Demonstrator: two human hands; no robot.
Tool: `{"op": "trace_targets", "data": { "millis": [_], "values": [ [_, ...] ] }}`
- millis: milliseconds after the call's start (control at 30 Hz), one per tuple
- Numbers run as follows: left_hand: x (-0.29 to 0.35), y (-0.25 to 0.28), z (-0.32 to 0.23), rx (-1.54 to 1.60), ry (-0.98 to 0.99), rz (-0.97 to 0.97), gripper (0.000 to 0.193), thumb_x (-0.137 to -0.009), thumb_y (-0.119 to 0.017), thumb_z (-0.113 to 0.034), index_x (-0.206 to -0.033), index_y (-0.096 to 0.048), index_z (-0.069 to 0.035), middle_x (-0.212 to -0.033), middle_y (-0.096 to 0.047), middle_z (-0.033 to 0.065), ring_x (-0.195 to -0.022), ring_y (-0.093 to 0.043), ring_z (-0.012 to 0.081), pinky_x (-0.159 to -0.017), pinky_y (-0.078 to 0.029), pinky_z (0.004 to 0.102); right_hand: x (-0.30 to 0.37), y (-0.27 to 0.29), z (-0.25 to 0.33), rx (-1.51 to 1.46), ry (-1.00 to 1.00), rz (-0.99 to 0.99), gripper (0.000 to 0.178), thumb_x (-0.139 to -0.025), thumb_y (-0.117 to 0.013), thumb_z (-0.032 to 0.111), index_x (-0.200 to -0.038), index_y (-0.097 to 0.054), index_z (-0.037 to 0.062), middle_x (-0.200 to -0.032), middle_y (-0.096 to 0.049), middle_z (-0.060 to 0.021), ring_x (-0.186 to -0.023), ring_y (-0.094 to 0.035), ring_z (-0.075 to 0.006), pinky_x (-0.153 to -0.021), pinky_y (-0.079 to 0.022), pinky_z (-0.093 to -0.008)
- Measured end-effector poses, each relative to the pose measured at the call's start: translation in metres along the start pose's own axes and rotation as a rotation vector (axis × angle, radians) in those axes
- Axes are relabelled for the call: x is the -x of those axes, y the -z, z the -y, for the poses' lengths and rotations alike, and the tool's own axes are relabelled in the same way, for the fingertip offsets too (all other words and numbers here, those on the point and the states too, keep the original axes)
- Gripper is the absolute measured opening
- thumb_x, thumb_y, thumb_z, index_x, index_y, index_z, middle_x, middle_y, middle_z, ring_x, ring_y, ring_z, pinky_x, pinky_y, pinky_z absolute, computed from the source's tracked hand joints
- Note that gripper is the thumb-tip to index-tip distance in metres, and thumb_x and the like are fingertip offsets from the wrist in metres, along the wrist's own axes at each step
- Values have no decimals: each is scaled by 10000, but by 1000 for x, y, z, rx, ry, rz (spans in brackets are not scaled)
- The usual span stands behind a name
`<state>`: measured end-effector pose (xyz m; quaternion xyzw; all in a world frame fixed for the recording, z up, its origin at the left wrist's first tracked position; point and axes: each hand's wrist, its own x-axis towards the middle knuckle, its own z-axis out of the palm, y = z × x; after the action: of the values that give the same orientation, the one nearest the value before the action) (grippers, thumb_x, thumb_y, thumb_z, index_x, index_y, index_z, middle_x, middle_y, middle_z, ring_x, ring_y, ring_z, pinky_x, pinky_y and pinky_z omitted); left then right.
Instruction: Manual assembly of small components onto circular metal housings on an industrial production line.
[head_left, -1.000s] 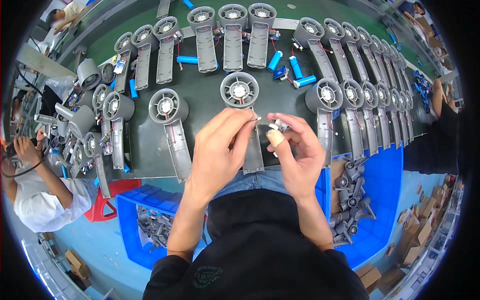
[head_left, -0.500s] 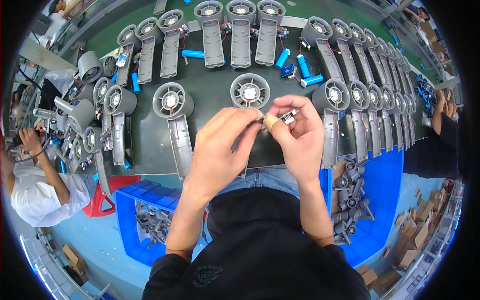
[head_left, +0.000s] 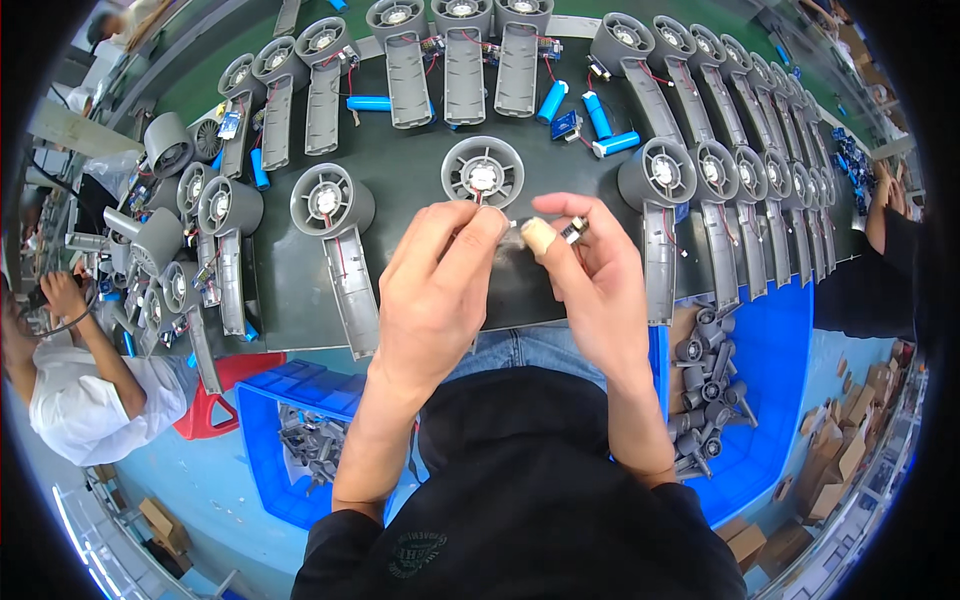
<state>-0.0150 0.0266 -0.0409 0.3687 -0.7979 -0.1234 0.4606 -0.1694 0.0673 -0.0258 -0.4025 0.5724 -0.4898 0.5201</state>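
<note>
In front of me a grey handheld-fan housing (head_left: pixel 455 187) lies on the dark table, its round spoked head showing and its handle mostly behind my left hand. My left hand (head_left: pixel 425 300) pinches the thin wires just below that head; a small white plug (head_left: pixel 513 223) pokes out past the fingertips. My right hand (head_left: pixel 605 300), with a beige cover on the thumb, holds a small circuit board (head_left: pixel 574 230) between thumb and fingers. A small gap separates plug and board. Left of my hands lies another open fan housing (head_left: pixel 352 285) with a red wire along its handle.
Rows of fan housings (head_left: pixel 464 80) line the table's far side and right. Blue cylindrical batteries (head_left: pixel 615 144) lie among them. Loose parts (head_left: pixel 150 240) are heaped at left. Blue crates (head_left: pixel 775 370) stand below the table edge. Co-workers' arms (head_left: pixel 100 365) show at both sides.
My hands have moved slightly apart, and the white plug now shows between them. The circuit board has turned in my right hand. The whole view has shifted a little.
</note>
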Motion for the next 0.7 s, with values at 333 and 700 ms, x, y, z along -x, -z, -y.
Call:
{"op": "trace_targets", "data": {
  "millis": [333, 700],
  "values": [
    [-4, 3, -8, 29, 105, 37, 151, -854, -656, 88, -994, -645, 34, -896, -643, 111, -771, -633, 209, -680, -506, 288, 12, 0, -10, -137, 62, 59, 432, -984, -535, -8, -1409, -460, -27, -1148, -650, -101, -988, -633, -117, -842, -520, -247],
    [-5, 0, -11, 105, 159, 93, 141, -847, -631, 97, -977, -622, 43, -903, -606, 114, -732, -604, 184, -637, -496, 268, 0, -7, -38, 325, 556, -194, 318, -872, -658, -66, -1190, -672, -46, -1072, -718, -147, -936, -682, -164, -821, -525, -267]
  ]
}}
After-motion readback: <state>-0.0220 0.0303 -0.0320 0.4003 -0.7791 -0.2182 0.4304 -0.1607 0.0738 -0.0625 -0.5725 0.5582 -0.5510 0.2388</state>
